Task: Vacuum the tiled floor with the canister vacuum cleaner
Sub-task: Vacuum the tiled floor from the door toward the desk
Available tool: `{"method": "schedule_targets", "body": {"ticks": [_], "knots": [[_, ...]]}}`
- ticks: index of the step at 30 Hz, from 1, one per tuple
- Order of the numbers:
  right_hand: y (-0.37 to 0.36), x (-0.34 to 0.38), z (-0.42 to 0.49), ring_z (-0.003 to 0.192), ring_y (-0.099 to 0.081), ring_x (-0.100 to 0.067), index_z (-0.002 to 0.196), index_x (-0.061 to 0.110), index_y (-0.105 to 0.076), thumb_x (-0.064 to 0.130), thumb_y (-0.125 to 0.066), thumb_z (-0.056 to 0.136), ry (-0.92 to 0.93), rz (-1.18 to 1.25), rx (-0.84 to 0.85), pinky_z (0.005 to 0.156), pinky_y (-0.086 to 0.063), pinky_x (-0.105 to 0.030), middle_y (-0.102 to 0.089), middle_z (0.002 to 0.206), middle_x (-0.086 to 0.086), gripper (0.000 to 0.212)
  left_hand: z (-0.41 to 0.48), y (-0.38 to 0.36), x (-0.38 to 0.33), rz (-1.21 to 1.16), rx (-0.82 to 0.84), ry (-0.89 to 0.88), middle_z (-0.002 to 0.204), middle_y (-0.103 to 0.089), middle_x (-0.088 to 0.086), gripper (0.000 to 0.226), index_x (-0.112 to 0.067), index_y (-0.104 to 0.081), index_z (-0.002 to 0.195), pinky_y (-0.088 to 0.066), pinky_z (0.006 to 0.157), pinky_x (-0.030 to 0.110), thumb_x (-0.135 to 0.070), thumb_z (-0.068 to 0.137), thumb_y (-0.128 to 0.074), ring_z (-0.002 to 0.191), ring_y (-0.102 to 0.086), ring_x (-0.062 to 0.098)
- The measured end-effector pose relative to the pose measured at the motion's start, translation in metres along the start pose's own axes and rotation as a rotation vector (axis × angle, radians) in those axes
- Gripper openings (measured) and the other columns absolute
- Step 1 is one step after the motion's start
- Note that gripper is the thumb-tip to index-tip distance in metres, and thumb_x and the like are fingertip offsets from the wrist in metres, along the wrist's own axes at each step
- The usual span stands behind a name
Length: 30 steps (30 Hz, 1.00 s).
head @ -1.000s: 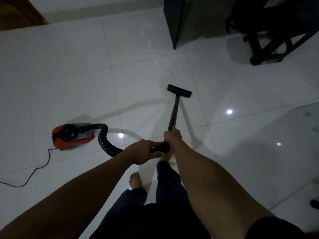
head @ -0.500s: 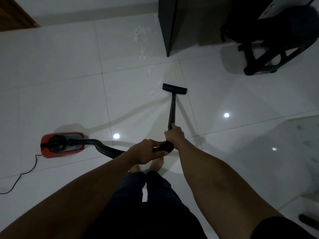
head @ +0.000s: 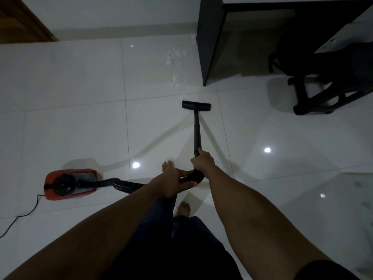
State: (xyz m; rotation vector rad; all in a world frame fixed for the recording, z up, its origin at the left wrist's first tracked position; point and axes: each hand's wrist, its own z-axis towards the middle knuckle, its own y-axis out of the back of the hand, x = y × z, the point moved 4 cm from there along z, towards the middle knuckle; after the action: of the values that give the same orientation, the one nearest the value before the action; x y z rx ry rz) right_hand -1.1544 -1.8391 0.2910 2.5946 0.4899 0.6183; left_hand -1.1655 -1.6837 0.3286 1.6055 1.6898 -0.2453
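Nozzle and wand have advanced toward the far side since the earlier frames, and one bare foot (head: 167,165) now stands ahead of the other. Right hand (head: 202,161) is clenched round the near end of the wand (head: 196,130). Left hand (head: 171,183), just nearer and to the left, grasps the curved handle where the ribbed hose (head: 125,183) joins it. The wand runs straight away from the body to the floor nozzle (head: 196,105), which lies flat on the tiled floor (head: 70,118) just short of a grout line. Beyond it, white scraps (head: 175,79) trail toward the far wall, beside the dark desk panel (head: 207,41). The hose leads left to the red canister (head: 70,183), whose power cord (head: 24,215) exits at the near left. A black chair base (head: 314,100) stands at the far right. Step in hand, as judged: a forward stroke toward the debris. The next move likely calls for pushing the nozzle across the grout line and over the scraps, flat and clear of the desk panel.
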Motion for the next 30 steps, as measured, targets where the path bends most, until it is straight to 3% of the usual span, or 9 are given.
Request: {"method": "schedule_targets", "body": {"ticks": [2, 7, 11, 13, 15, 19, 24, 27, 30], "knots": [[0.010, 0.019, 0.015, 0.110, -0.058, -0.029, 0.157, 0.028, -0.021, 0.018, -0.054, 0.092, 0.006, -0.008, 0.005, 0.085, -0.053, -0.034, -0.053, 0.136, -0.010, 0.074, 0.009, 0.022, -0.005, -0.033, -0.018, -0.025, 0.092, -0.070, 0.011, 0.065, -0.051, -0.054, 0.119, -0.041, 0.105, 0.055, -0.094, 0.074, -0.033, 0.102, -0.062, 0.036], [0.025, 0.076, 0.044, 0.115, -0.056, -0.029, 0.157, 0.026, -0.021, 0.019, -0.055, 0.092, 0.020, -0.026, 0.016, 0.093, -0.052, -0.037, -0.051, 0.140, -0.010, 0.074, 0.027, 0.086, -0.004, -0.112, -0.046, -0.031, 0.087, -0.071, 0.001, 0.056, -0.031, -0.057, 0.138, -0.050, 0.074, 0.029, -0.064, 0.092, -0.055, 0.074, -0.065, 0.012], [0.030, 0.121, 0.065, 0.115, -0.057, -0.029, 0.157, 0.027, -0.021, 0.017, -0.054, 0.093, 0.014, 0.002, 0.032, 0.093, -0.052, -0.037, -0.051, 0.139, -0.010, 0.073, 0.038, 0.131, 0.004, -0.156, -0.062, -0.031, 0.078, -0.069, -0.006, 0.053, -0.035, -0.054, 0.142, -0.051, 0.068, 0.027, -0.058, 0.094, -0.058, 0.064, -0.063, 0.003], [0.032, 0.143, 0.075, 0.110, -0.058, -0.026, 0.157, 0.027, -0.020, 0.014, -0.053, 0.093, -0.004, 0.077, 0.028, 0.086, -0.053, -0.034, -0.051, 0.140, -0.010, 0.074, 0.042, 0.154, 0.005, -0.158, -0.092, -0.017, 0.072, -0.065, -0.008, 0.052, -0.034, -0.051, 0.145, -0.047, 0.059, 0.019, -0.053, 0.096, -0.058, 0.054, -0.058, -0.003], [0.035, 0.161, 0.081, 0.108, -0.058, -0.024, 0.157, 0.027, -0.021, 0.013, -0.054, 0.092, -0.034, 0.156, 0.017, 0.083, -0.053, -0.032, -0.052, 0.139, -0.009, 0.074, 0.045, 0.176, 0.006, -0.134, -0.119, -0.006, 0.072, -0.063, -0.010, 0.054, -0.032, -0.048, 0.147, -0.044, 0.057, 0.017, -0.049, 0.097, -0.058, 0.051, -0.056, -0.004], [0.042, 0.196, 0.095, 0.110, -0.058, -0.026, 0.157, 0.027, -0.022, 0.017, -0.055, 0.093, -0.027, 0.188, 0.019, 0.090, -0.054, -0.037, -0.053, 0.138, -0.009, 0.073, 0.055, 0.215, 0.014, -0.135, -0.139, 0.008, 0.077, -0.068, -0.003, 0.054, -0.033, -0.051, 0.146, -0.054, 0.067, 0.030, -0.051, 0.095, -0.060, 0.063, -0.063, 0.009], [0.059, 0.224, 0.116, 0.112, -0.058, -0.027, 0.157, 0.028, -0.022, 0.017, -0.054, 0.094, -0.016, 0.140, 0.014, 0.088, -0.053, -0.034, -0.052, 0.140, -0.008, 0.071, 0.072, 0.240, 0.005, -0.146, -0.162, 0.015, 0.074, -0.065, -0.004, 0.054, -0.032, -0.048, 0.147, -0.050, 0.061, 0.025, -0.049, 0.097, -0.058, 0.056, -0.056, 0.004], [0.070, 0.235, 0.131, 0.119, -0.054, -0.028, 0.157, 0.029, -0.020, 0.017, -0.051, 0.095, -0.035, 0.100, 0.035, 0.096, -0.049, -0.033, -0.047, 0.146, -0.008, 0.070, 0.086, 0.254, 0.001, -0.141, -0.174, 0.032, 0.074, -0.064, -0.004, 0.054, -0.031, -0.048, 0.148, -0.045, 0.055, 0.016, -0.049, 0.098, -0.058, 0.056, -0.055, 0.003], [0.090, 0.252, 0.150, 0.125, -0.049, -0.026, 0.158, 0.027, -0.018, 0.016, -0.047, 0.099, -0.039, 0.030, 0.035, 0.087, -0.040, -0.025, -0.045, 0.147, -0.009, 0.067, 0.106, 0.274, -0.003, -0.156, -0.187, 0.053, 0.072, -0.062, -0.006, 0.055, -0.032, -0.047, 0.148, -0.041, 0.051, 0.012, -0.049, 0.097, -0.058, 0.049, -0.054, -0.002]]}}
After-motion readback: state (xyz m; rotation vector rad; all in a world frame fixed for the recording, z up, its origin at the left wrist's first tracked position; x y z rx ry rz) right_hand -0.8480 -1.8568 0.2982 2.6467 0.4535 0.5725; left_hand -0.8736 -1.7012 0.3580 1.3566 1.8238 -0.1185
